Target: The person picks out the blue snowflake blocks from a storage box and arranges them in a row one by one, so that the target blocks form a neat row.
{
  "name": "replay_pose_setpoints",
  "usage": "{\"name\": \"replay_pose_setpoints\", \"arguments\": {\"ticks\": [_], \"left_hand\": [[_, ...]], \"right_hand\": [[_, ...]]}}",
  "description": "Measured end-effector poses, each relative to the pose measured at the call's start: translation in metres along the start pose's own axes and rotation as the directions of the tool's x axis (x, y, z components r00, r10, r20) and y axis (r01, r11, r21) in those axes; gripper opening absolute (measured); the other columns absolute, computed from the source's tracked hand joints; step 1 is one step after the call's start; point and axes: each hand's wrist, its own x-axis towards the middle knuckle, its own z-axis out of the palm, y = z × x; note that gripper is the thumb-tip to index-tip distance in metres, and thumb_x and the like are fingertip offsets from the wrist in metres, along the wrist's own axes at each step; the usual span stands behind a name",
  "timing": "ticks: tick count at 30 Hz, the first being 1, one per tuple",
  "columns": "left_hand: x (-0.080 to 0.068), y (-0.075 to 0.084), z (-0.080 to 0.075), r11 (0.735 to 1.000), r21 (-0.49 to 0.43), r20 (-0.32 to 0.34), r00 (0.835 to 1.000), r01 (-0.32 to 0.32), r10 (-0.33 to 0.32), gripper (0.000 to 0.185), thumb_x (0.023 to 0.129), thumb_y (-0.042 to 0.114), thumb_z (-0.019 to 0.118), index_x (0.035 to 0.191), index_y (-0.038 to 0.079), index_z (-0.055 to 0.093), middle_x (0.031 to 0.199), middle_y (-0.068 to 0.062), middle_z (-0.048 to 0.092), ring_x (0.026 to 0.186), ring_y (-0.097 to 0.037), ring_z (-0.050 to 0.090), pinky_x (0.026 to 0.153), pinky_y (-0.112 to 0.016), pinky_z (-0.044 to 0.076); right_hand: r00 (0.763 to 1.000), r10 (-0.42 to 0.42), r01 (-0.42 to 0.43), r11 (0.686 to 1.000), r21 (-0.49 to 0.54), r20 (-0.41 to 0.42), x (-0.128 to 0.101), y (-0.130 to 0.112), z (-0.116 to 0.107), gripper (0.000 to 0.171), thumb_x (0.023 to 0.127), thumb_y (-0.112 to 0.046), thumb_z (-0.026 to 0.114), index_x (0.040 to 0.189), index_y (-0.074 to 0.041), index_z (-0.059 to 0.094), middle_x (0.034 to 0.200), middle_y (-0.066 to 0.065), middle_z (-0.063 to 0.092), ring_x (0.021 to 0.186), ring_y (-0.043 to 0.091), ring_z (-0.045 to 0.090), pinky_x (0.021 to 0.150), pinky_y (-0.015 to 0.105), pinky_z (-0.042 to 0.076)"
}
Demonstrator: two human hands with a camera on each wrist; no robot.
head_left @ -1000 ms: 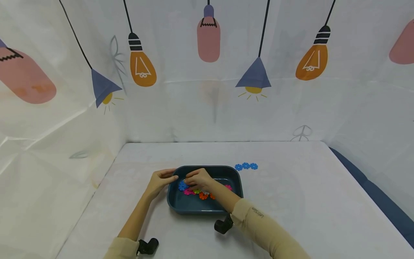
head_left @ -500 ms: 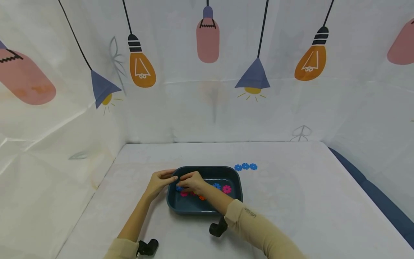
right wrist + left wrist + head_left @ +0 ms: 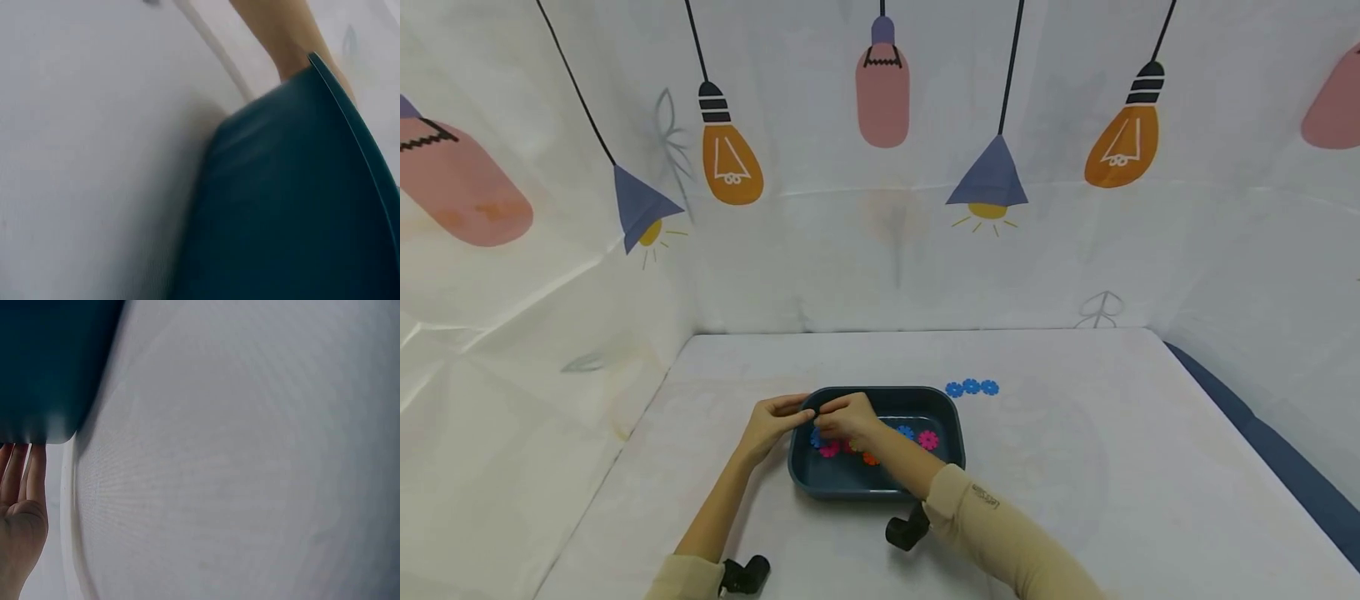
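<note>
So the tray sits on the bench, toward the near side and a bit left of centre. Inside it there's a bunch of flower-shaped pieces, mostly along the far half. The left hand is at the tray's far left corner, on the rim, and the right hand is inside the tray at the left end, right over the pieces. Behind the tray to the right, apart from it, a row of three joined pieces lies on the bench. Curtain walls stand behind and to the left.
</note>
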Motion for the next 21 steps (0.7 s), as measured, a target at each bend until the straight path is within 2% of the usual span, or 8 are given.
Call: {"name": "replay_pose_setpoints", "arguments": {"ticks": [5, 10, 15, 21], "left_hand": [[0.001, -0.001, 0.002, 0.999, 0.043, -0.033, 0.999, 0.024, -0.023, 0.046, 0.083, 0.015, 0.072, 0.122, -0.004, 0.06, 0.117, -0.019, 0.063, 0.101, -0.016, 0.063, 0.085, -0.025, 0.05], [0.001, -0.001, 0.001, 0.999, 0.027, -0.036, 0.999, 0.029, -0.028, 0.045, 0.083, 0.014, 0.072, 0.122, -0.005, 0.06, 0.115, -0.02, 0.064, 0.099, -0.015, 0.064, 0.083, -0.023, 0.051], [0.001, -0.002, 0.001, 1.0, 0.007, -0.026, 0.999, 0.024, -0.024, 0.045, 0.083, 0.013, 0.072, 0.122, -0.006, 0.059, 0.116, -0.02, 0.064, 0.097, -0.012, 0.064, 0.083, -0.022, 0.051], [0.0, 0.0, 0.002, 1.0, -0.009, -0.01, 1.0, 0.016, -0.016, 0.045, 0.083, 0.013, 0.071, 0.122, -0.005, 0.059, 0.115, -0.019, 0.064, 0.098, -0.014, 0.065, 0.084, -0.025, 0.051]], "right_hand": [[0.998, 0.046, -0.047, 0.998, -0.035, -0.035, -0.002, -0.003, -0.02, 0.031, 0.079, 0.009, 0.067, 0.11, 0.015, 0.062, 0.096, 0.027, 0.067, 0.09, 0.035, 0.067, 0.077, 0.04, 0.055], [0.993, 0.098, -0.104, 0.989, -0.104, -0.059, -0.004, -0.002, -0.029, 0.03, 0.08, 0.006, 0.069, 0.109, 0.012, 0.064, 0.094, 0.024, 0.069, 0.085, 0.032, 0.069, 0.072, 0.038, 0.056], [0.99, 0.142, -0.143, 0.987, -0.078, -0.016, -0.001, 0.001, -0.022, 0.028, 0.079, 0.008, 0.068, 0.107, 0.012, 0.065, 0.094, 0.025, 0.069, 0.083, 0.031, 0.069, 0.073, 0.038, 0.056], [0.99, 0.132, -0.131, 0.991, -0.012, 0.04, 0.0, 0.006, -0.005, 0.034, 0.079, 0.012, 0.067, 0.112, 0.016, 0.06, 0.1, 0.027, 0.066, 0.093, 0.037, 0.065, 0.078, 0.039, 0.054]]}}
